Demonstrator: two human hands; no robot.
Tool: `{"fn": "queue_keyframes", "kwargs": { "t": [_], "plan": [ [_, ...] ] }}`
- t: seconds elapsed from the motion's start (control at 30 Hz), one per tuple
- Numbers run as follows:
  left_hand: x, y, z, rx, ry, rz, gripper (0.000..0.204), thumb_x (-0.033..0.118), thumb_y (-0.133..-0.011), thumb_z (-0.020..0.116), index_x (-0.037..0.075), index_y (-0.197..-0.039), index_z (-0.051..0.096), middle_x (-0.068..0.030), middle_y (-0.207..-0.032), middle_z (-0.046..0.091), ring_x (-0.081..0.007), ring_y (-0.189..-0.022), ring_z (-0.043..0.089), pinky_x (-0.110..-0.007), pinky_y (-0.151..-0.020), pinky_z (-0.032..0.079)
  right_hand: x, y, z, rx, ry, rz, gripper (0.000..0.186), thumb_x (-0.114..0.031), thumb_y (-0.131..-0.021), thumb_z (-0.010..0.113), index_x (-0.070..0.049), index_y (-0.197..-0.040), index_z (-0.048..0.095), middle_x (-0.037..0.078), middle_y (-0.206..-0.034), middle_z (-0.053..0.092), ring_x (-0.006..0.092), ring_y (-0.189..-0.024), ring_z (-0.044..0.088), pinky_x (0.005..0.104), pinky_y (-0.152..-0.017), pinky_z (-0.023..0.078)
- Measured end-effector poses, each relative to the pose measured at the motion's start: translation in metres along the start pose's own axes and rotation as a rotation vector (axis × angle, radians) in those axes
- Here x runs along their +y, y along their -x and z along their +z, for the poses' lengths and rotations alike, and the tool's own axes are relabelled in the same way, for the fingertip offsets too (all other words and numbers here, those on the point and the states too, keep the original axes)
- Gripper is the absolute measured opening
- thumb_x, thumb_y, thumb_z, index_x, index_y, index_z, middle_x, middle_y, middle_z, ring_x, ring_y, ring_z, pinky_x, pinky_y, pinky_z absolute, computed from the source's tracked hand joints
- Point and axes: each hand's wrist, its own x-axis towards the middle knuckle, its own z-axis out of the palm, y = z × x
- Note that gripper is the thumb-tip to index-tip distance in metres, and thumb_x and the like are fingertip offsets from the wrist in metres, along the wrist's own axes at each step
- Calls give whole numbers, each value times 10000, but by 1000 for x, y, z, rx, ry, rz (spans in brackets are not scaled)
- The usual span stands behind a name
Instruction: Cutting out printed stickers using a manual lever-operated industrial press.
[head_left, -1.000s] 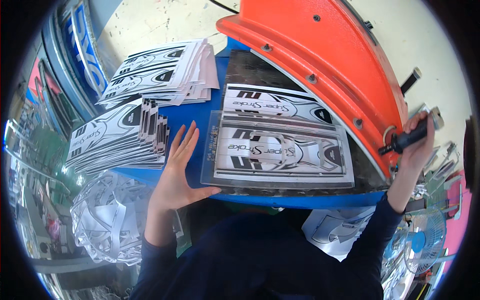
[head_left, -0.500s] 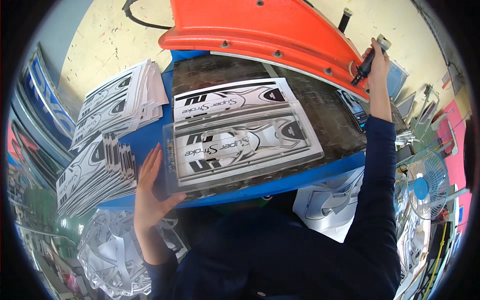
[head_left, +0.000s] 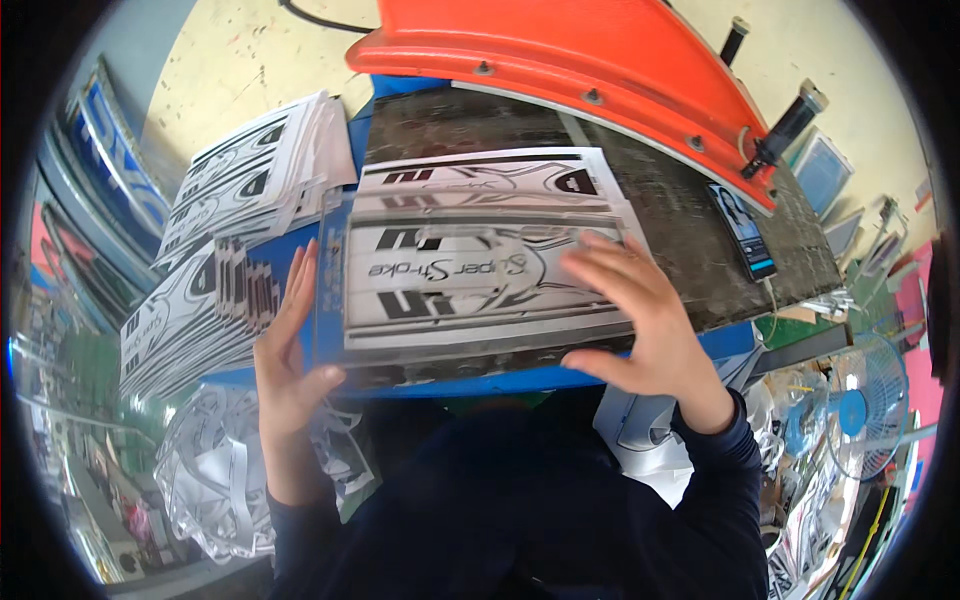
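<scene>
A white sheet printed with black graphics (head_left: 500, 180) lies on the dark, scuffed press bed (head_left: 670, 215). Over its near half rests a clear flat plate (head_left: 332, 290) with thin raised outlines, probably a cutting die. My left hand (head_left: 288, 350) is upright at the plate's left edge, thumb apart and fingers stretched; whether it touches the edge is hard to tell. Above the plate's right end, my right hand (head_left: 655, 325) is spread, slightly blurred, with nothing in it. The orange press arm (head_left: 570, 50) spans the far side, its black handle (head_left: 785, 130) at the right.
Two piles stand left: printed sheets (head_left: 240, 170) and smaller cut pieces (head_left: 175, 320). A phone (head_left: 740, 230) with a cable lies at the bed's right. White scrap strips (head_left: 215, 480) fill a bag below left. A blue fan (head_left: 852, 412) stands at right.
My right hand has let go of the black handle and come down and left to the plate's right end. My left hand stays by the left edge. The view has shifted slightly.
</scene>
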Motion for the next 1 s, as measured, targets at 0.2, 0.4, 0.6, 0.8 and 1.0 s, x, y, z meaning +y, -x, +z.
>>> {"fn": "queue_keyframes", "kwargs": {
  "t": [0.2,0.4,0.6,0.8,1.0],
  "plan": [
    [16,-10,21,79,188,-9,1052,499,-765,795,-109,-1494,341,-280,-1590,294,-369,-1515,223,-477,-1224,127,8,-9,20,84,35,-65,586,-422,-647,891,-39,-1036,678,102,-955,608,315,-886,601,483,-897,455],
    [17,-14,47,159,584,38,1191,823,-840,486,-32,-1584,120,-273,-1607,251,-367,-1513,227,-463,-1233,86,4,-8,24,157,111,-83,583,-470,-614,889,-51,-978,712,49,-829,604,262,-825,605,410,-891,418],
    [-5,-14,38,-3,489,-79,1168,910,-834,151,38,-1607,69,-275,-1505,440,-374,-1482,304,-474,-1227,67,6,-6,25,149,146,-53,612,-504,-610,881,-54,-992,718,44,-839,612,233,-793,581,400,-892,376],
    [-7,-7,23,-100,-51,-154,967,785,-927,309,34,-1533,369,-169,-1465,537,-326,-1462,358,-564,-1207,42,16,-2,16,196,59,-11,613,-464,-634,875,-36,-1041,708,69,-834,615,257,-811,585,386,-877,357],
    [23,-41,57,-164,-399,99,357,84,-851,754,60,-1204,710,-138,-1244,693,-349,-1315,551,-477,-1134,372,32,8,18,539,-428,106,634,-471,-787,780,48,-1130,661,90,-866,631,194,-865,559,346,-815,394]
  ]
}}
